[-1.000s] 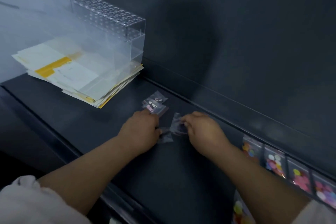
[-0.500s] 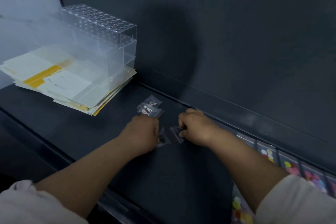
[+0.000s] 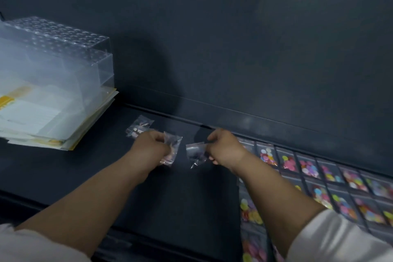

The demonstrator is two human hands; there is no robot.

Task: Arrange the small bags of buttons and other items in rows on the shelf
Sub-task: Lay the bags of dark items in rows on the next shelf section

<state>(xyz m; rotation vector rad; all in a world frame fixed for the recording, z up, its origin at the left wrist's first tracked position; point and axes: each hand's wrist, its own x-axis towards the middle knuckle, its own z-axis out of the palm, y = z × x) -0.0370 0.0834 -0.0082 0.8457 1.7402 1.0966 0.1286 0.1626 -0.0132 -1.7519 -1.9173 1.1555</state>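
At the left end of the shelf [image 3: 180, 208] we see a clear plastic rack [image 3: 63, 55], its top full of round holes. It stands on a stack of papers [image 3: 38, 117], white with yellow patches, which reaches the shelf's back edge.

Just right of the stack, near the back edge, a clump of small clear bags [image 3: 139, 126] lies flat. It is too blurred for us to count the bags. The left hand [image 3: 150, 147] sits just in front of the clump and hides its near side. This hand's fingers are curled, pinching the pinkish bag [image 3: 172, 151] by its left side, so the bag tilts down toward the shelf.

A narrow strip of bare shelf separates that bag from the dark bag [image 3: 195, 153]. The right hand [image 3: 225, 149] pinches the dark bag by its right edge with curled fingers and thumb. We cannot tell whether either bag touches the shelf.

Both hands work around the middle of the shelf, toward its back edge. Right of them, bags of coloured buttons [image 3: 308, 168] lie side by side in at least 2 rows running along the back edge to the shelf's right end. The right forearm crosses over some of them, and more lie toward the front edge.
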